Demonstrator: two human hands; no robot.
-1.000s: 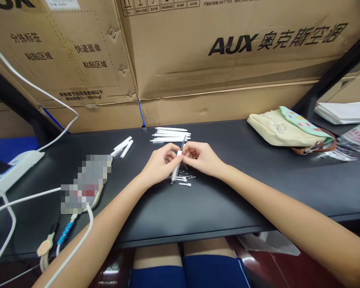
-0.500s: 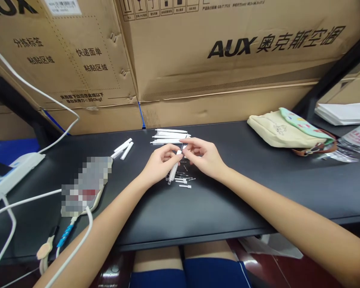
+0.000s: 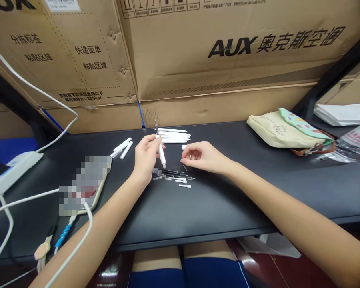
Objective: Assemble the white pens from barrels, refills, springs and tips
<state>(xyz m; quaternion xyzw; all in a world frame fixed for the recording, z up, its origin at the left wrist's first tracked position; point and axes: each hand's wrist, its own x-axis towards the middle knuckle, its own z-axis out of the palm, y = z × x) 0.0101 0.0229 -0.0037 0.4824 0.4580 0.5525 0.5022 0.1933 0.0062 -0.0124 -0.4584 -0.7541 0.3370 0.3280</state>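
Observation:
My left hand (image 3: 147, 158) is closed around a white pen barrel (image 3: 161, 155), held tilted above the table. A thin dark-tipped refill (image 3: 156, 127) sticks out of its upper end. To the right, my right hand (image 3: 201, 157) is curled low over the table, thumb and index finger close together; what they hold, if anything, is hidden. Just below its fingertips lies a tiny spring-like part (image 3: 185, 168). A small white piece (image 3: 184, 147) shows at the index finger's edge, held or lying I cannot tell. Dark refills (image 3: 172, 173) and small white plungers (image 3: 185, 186) lie between the hands.
Several white pens (image 3: 175, 140) lie in a row behind my hands. White tubes (image 3: 126, 150) lie left, near a phone (image 3: 91, 184) with cables. A cream pouch (image 3: 283, 130) and a bottle (image 3: 358, 138) stand right. Cardboard boxes (image 3: 213, 76) wall off the back.
My hands have moved apart. The left went left with the pen barrel, whose refill now points up and away; the right dropped slightly toward the small parts.

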